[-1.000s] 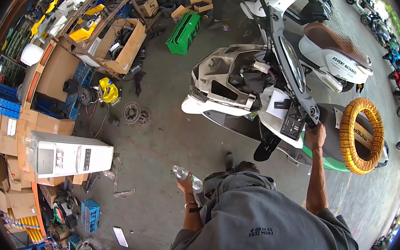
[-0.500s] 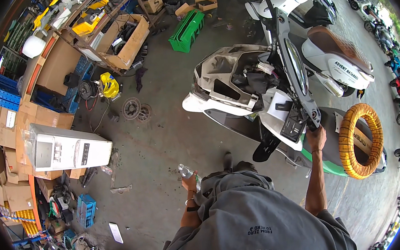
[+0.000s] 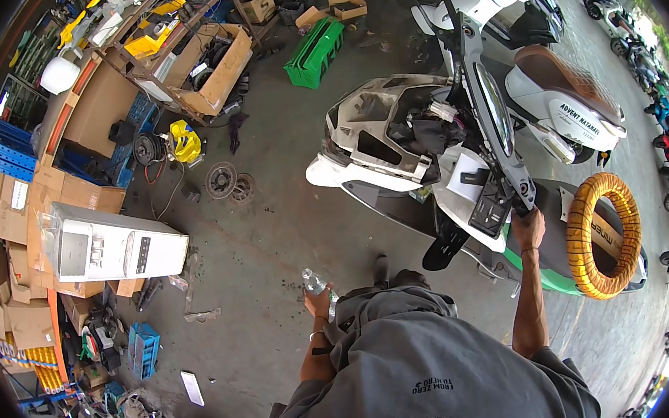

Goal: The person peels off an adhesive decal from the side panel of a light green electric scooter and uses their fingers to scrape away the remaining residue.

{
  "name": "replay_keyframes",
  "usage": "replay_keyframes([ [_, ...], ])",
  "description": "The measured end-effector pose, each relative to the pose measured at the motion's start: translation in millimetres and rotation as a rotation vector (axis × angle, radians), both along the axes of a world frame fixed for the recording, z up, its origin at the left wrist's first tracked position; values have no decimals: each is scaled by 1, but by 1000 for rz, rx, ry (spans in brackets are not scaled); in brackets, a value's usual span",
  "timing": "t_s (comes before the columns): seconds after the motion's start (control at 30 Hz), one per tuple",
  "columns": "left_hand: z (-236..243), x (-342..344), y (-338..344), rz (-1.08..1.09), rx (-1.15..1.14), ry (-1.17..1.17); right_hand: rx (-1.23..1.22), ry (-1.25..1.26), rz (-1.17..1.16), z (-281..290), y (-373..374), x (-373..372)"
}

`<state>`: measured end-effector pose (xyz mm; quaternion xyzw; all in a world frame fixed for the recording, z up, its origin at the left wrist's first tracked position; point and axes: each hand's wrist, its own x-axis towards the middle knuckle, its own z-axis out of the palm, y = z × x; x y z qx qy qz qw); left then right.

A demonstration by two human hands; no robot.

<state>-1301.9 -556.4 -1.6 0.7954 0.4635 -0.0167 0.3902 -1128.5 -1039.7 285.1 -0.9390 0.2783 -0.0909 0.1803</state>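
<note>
My left hand (image 3: 316, 304) is closed round a clear plastic bottle (image 3: 314, 279) at lower centre, beside my grey sleeveless-looking top's folds. My right hand (image 3: 529, 231) grips the dark end of a grey handlebar (image 3: 499, 135) on a partly dismantled white and green scooter (image 3: 374, 130). Exposed wiring and a black plastic plate (image 3: 488, 210) show on that scooter. A yellow wrapped ring (image 3: 581, 233) rests upright or leaning on its dark seat, just right of my right hand.
A white water dispenser (image 3: 120, 242) lies on cardboard boxes (image 3: 30, 323) at left. Racks, wooden crates (image 3: 209, 92), a green bag (image 3: 313, 55), brake discs (image 3: 221, 181) and a blue crate (image 3: 144, 349) occupy the floor and edges. More scooters (image 3: 560, 109) stand at right.
The bottle in my left hand has shifted slightly rightward, and the view has moved a little. My right hand stays on the handlebar.
</note>
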Motion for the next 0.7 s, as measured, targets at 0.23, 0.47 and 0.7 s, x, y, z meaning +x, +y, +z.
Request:
replay_keyframes([
  [0.23, 3, -11, -1, -12, 54, -46, -19, 21, 1, 2, 2, 0],
  [0.47, 8, -12, -2, -14, -30, -45, -51, -12, 31, 0, 0, 0],
  [0.7, 11, -12, -3, -13, -54, 0, -22, -52, 51, -2, -3, -1],
])
